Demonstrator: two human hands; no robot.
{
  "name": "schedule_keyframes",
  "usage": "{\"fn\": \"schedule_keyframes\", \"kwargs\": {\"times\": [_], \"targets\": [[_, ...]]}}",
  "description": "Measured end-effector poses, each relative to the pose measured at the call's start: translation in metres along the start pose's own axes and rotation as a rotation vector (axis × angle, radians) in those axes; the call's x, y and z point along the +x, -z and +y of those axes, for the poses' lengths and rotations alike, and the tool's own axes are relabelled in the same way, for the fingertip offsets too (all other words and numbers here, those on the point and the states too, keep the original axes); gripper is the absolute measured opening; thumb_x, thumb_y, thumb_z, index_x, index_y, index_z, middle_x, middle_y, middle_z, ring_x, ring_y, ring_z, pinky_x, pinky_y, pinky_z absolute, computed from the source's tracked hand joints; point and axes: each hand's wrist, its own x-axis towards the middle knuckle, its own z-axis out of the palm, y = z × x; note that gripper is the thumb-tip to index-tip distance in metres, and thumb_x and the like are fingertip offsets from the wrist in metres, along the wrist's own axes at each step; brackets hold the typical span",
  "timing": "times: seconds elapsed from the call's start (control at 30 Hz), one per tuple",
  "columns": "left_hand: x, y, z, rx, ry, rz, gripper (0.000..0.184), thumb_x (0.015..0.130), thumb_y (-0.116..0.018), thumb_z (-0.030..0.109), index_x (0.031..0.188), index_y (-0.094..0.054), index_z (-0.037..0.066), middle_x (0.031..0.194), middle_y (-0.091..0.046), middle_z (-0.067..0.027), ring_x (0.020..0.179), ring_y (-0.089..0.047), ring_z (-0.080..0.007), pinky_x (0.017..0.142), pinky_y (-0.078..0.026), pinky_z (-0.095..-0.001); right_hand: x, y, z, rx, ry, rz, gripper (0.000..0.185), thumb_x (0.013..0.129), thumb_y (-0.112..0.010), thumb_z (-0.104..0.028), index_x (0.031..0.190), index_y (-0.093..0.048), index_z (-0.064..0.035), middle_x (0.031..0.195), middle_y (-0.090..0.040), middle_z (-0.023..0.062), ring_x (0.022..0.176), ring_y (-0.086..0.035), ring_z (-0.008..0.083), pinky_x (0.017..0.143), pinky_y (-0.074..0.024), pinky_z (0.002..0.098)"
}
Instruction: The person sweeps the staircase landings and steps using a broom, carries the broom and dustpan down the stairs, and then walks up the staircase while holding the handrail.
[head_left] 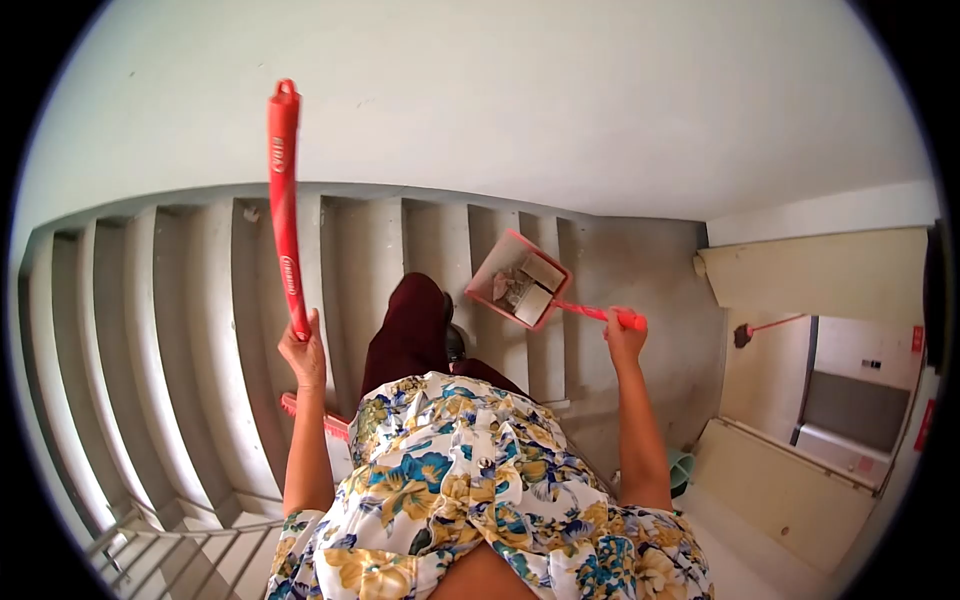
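Observation:
My left hand [303, 352] is closed around the long red handle of a broom [285, 215], whose upper end sticks up toward the wall. Partly hidden behind my left forearm and shirt, the red broom head [337, 427] is low beside the stairs. In my right hand [626, 338] is the red handle of a dustpan [487, 297], held over the lower steps. The dustpan is box-shaped and tilted so its inside shows. Pale box-like pieces [533, 303] and grey dust with scraps lie in it.
Grey concrete stairs [225, 330] run along a white wall [480, 110], with a landing [640, 270] at the right. A metal railing [190, 545] is at lower left. Near my right elbow stands a pale green container [680, 468]. Beyond the landing another long-handled tool [744, 335] is visible.

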Motion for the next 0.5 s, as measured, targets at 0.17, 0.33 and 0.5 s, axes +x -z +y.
{"fn": "schedule_keyframes", "kwargs": {"times": [0.17,0.33,0.5], "targets": [[-0.029,0.003,-0.013,0.189,0.084,-0.065,0.033,0.081,-0.067,0.029,0.082,-0.062,-0.004,0.054,-0.038,-0.0034,0.054,-0.034,-0.0088,0.049,-0.036,-0.0272,-0.019,0.014,0.021,0.151,-0.138,0.082,0.012,0.079,-0.061,-0.011,0.084,-0.063,-0.0007,0.058,-0.056,0.0041,0.045,-0.052,0.0116,0.041,-0.0413,0.0249],[-0.050,-0.002,-0.079,0.147,0.176,-0.152,0.035,0.079,-0.068,0.030,0.072,-0.058,-0.004,0.053,-0.039,-0.0098,0.051,-0.034,-0.0138,0.049,-0.037,-0.0320,-0.022,0.019,0.072,0.380,-0.179,0.159,0.008,0.080,-0.058,-0.007,0.082,-0.056,0.0000,0.062,-0.057,0.0075,0.044,-0.050,0.0124,0.038,-0.0393,0.0252],[-0.048,-0.005,-0.102,0.286,0.203,-0.270,0.043,0.076,-0.069,0.034,0.063,-0.053,-0.003,0.053,-0.046,-0.0215,0.046,-0.044,-0.0317,0.052,-0.040,-0.0399,-0.031,0.034,0.065,0.450,-0.362,0.333,0.010,0.081,-0.057,-0.008,0.085,-0.052,0.0000,0.067,-0.059,0.0097,0.045,-0.051,0.0131,0.038,-0.0399,0.0248]]}}
